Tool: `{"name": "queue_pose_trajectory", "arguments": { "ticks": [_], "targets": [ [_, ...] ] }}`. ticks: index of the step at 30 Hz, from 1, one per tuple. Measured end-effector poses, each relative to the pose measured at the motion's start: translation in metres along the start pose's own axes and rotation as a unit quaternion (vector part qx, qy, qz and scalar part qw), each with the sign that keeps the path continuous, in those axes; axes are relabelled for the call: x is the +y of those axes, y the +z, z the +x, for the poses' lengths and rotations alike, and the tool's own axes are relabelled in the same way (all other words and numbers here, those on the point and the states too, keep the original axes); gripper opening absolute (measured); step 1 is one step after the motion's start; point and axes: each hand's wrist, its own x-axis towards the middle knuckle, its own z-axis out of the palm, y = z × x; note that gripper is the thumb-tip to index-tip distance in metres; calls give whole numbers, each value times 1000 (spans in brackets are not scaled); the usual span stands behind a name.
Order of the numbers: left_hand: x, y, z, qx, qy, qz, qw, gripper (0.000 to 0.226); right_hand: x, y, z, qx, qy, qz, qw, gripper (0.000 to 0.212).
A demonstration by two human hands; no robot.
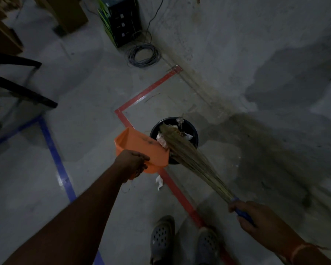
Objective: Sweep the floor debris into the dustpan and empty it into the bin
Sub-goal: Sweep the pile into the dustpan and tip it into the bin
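Observation:
My left hand (131, 163) grips the near edge of an orange dustpan (138, 144), held tilted with its lip over the rim of a round black bin (193, 131). My right hand (256, 217) holds the blue handle of a straw broom (191, 159), and the bristle tips reach across the dustpan's lip into the bin. White and brown paper scraps (180, 136) lie inside the bin. A little dark dust clings to the dustpan's inner face. One crumpled white scrap (159, 181) lies on the floor just below the dustpan.
Red tape (178, 190) and blue tape (54, 150) lines cross the grey concrete floor. A coil of cable (143, 55) and a black box (122, 22) sit at the back. A dark chair frame (17, 88) stands at left. My grey clogs (162, 238) are below.

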Motion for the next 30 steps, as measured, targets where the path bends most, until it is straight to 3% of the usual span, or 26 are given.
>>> {"name": "queue_pose_trajectory", "arguments": {
  "ticks": [4, 16, 22, 26, 30],
  "targets": [
    [6, -11, -4, -16, 8, 39, 999, 24, -4, -3, -10, 37, 4, 28, 999, 48],
    [11, -44, -16, -78, 28, 111, 990, 25, -59, 2, -72, 92, 86, 159, 979, 28],
    [7, -60, -57, -71, 113, 132, 982, 18, -88, 38, -105, 123, 115, 223, 960, 27],
    [-32, -79, -57, -103, 92, 99, 985, 22, -108, 64, -125, 130, 97, 194, 967, 26],
    [-85, -93, -63, -108, 130, 88, 982, 22, -124, 113, -147, 171, 113, 169, 964, 31]
  ]
}}
